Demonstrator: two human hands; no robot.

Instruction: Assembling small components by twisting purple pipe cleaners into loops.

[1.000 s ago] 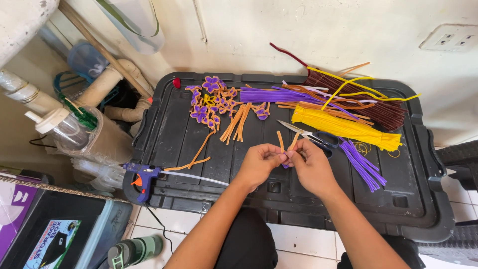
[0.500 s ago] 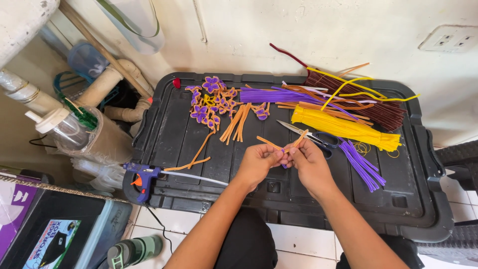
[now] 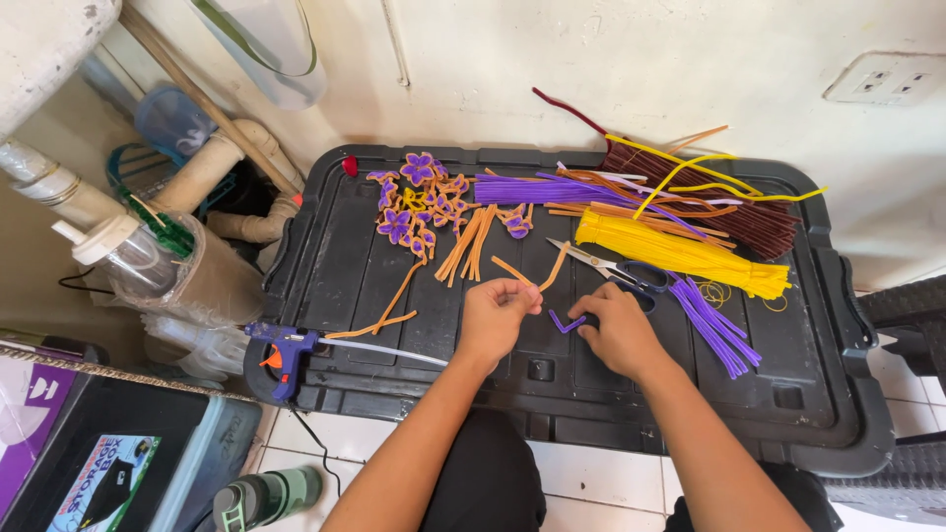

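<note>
While fingers hide ends, left hand [image 3: 496, 317] pinching orange stem [image 3: 532, 275]

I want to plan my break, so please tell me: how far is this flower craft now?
Done: several purple-and-orange flowers lie at the lid's far left. In hand: the left hand pinches an orange stem; the right hand holds a bent purple piece. Left: full yellow and purple bundles seem unused.

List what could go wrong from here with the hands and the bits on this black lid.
1. The scissors lie just beyond the right hand, points toward the left hand; a reach might catch them.
2. The glue gun sits at the black lid edge and might get knocked off.
3. The short purple piece could slip away.
</note>
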